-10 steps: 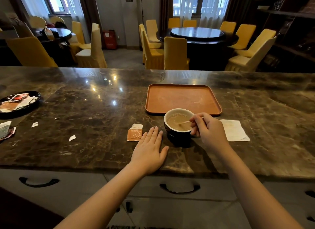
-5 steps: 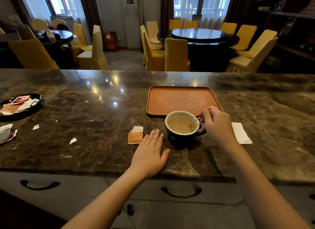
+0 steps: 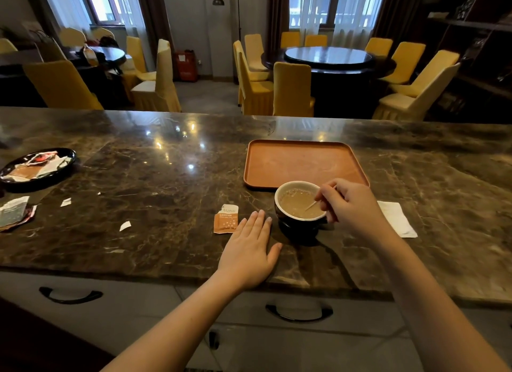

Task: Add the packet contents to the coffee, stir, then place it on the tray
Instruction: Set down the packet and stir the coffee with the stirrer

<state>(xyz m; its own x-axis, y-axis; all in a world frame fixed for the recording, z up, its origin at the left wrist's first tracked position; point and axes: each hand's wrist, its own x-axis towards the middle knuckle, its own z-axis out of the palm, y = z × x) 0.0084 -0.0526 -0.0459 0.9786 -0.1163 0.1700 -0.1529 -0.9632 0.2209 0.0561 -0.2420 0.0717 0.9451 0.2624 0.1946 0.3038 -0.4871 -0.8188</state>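
coffee cup (image 3: 297,205) sits on the marble counter (image 3: 155,199), just in front of the orange tray's (image 3: 302,163) near edge, not yet on it. your right hand (image 3: 352,205) pinches a thin stir stick (image 3: 312,205) dipped in the milky coffee; your left hand (image 3: 249,249) lies flat and open beside the torn packet (image 3: 225,219), holding nothing. nothing steadies the cup, so a hard stir could slop coffee over the rim, and lifting a full cup over the tray's raised lip could catch and spill it.

I see grey walls (image 3: 191,25) | curtained windows (image 3: 321,8) letting daylight in | round dark table (image 3: 328,57) ringed by yellow-covered chairs (image 3: 292,88) | grey floor (image 3: 207,94) | marble counter (image 3: 138,177).
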